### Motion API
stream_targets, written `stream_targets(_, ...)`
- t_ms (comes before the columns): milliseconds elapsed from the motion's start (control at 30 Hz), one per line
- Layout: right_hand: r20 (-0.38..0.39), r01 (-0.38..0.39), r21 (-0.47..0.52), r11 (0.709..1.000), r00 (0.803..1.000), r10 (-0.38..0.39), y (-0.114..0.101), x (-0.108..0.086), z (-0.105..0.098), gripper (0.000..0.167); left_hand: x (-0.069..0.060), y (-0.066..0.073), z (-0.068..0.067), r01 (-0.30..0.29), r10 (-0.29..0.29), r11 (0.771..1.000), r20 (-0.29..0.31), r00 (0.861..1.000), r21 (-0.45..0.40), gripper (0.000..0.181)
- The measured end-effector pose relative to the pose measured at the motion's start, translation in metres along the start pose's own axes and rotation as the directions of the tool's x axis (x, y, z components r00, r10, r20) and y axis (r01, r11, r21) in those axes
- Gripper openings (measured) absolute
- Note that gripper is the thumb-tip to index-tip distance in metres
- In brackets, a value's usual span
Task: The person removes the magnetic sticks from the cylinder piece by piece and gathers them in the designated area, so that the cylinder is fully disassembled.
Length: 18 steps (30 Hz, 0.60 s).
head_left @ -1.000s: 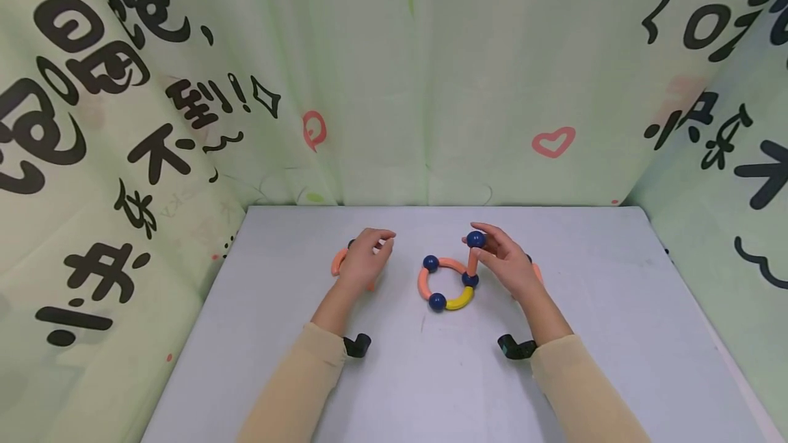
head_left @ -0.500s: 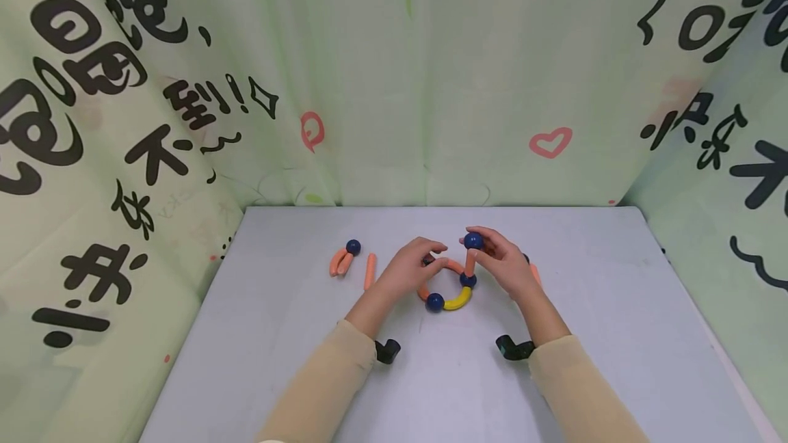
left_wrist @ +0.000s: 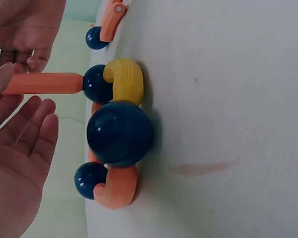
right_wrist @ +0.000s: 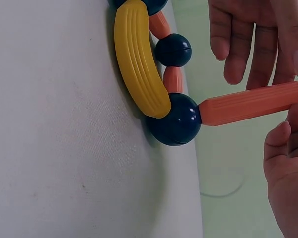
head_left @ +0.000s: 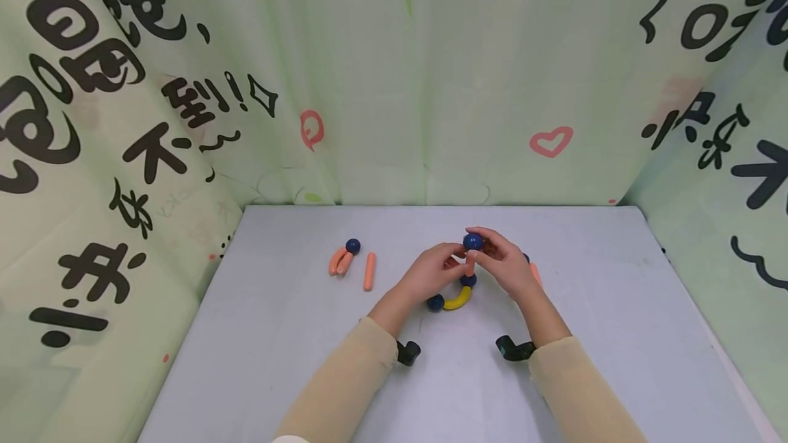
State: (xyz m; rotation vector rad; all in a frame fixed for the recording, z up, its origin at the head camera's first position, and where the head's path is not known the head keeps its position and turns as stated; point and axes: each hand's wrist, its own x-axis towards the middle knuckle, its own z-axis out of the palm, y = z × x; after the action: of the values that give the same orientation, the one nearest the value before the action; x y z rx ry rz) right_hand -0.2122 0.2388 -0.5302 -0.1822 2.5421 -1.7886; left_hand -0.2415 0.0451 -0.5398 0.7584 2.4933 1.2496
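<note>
In the head view my right hand [head_left: 506, 262] holds a blue toy ball [head_left: 473, 242] at the top of an upright orange building rod [head_left: 470, 264]. From the left, my left hand [head_left: 429, 272] pinches this rod, its thumb lying across the rod [left_wrist: 47, 83] in the left wrist view. The rod's foot meets a lower blue ball [right_wrist: 175, 119] of a ring on the table. A yellow curved rod [right_wrist: 139, 62] and orange curved rods [left_wrist: 118, 187] join that ring's blue balls. My left hand hides part of the ring in the head view.
On the white table [head_left: 277, 333], a blue ball [head_left: 353, 246] with two orange curved rods [head_left: 341, 262] lies at left. Beside it is a straight orange rod [head_left: 369, 272]. Another orange piece [head_left: 535, 272] shows partly behind my right hand. A printed curtain [head_left: 382, 87] stands behind.
My left hand has moved right, from above the loose pieces at left to the upright rod, uncovering those pieces. My right hand stays at the ball, nearly still.
</note>
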Motion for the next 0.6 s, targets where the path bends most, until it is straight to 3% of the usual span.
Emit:
stream_targets(267, -0.003, -0.008, -0.013, 1.0, 1.0, 0.008, 0.0027, 0.0013, -0.0009, 0.052, 0.0061, 0.0047, 0.0079, 0.017, -0.015, 0.999, -0.036, 0.999, 0.052, 0.024)
stream_targets(600, 0.014, -0.017, -0.013, 1.0, 1.0, 0.017, -0.0002, 0.0014, -0.0008, 0.051, 0.0081, 0.0065, 0.0079, 0.038, -0.029, 0.99, -0.067, 0.997, 0.138, 0.015)
